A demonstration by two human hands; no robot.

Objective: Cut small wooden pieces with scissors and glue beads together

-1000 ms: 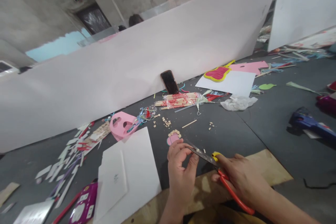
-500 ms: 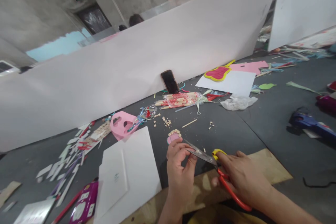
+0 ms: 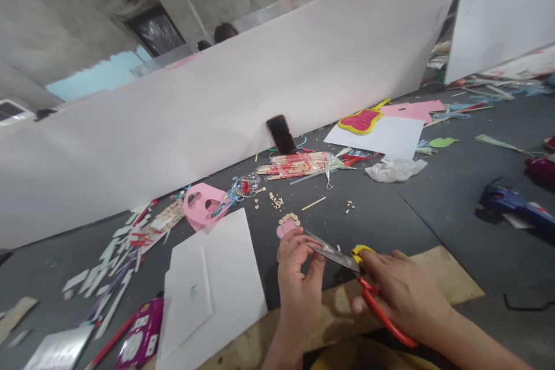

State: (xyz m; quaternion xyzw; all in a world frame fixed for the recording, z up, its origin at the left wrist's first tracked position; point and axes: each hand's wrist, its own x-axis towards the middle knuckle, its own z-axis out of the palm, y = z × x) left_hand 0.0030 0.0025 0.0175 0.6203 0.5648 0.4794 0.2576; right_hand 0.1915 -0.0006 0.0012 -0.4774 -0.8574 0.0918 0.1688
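My right hand [image 3: 401,283] is closed around the handles of a pair of scissors [image 3: 342,258], one yellow and one red. Their blades point left, slightly parted, at the fingertips of my left hand [image 3: 299,277]. Those fingers are pinched together with the thumb on a tiny pale piece between the blades, too small to make out. Just beyond the left fingers lies a small pink cutout [image 3: 286,228] edged with pale beads or bits along its top. Loose pale bits [image 3: 276,201] are scattered behind it, near a short thin wooden stick [image 3: 314,203].
White sheets [image 3: 234,260] lie on the left beside a purple packet [image 3: 141,335] and a heap of paper strips. A phone [image 3: 281,134] leans on the white partition [image 3: 217,110], behind a bundle of wrapped sticks [image 3: 299,164]. On the right is a blue glue gun [image 3: 515,202].
Almost nothing differs; the view has shifted very slightly. Both hands and the scissors keep the same pose.
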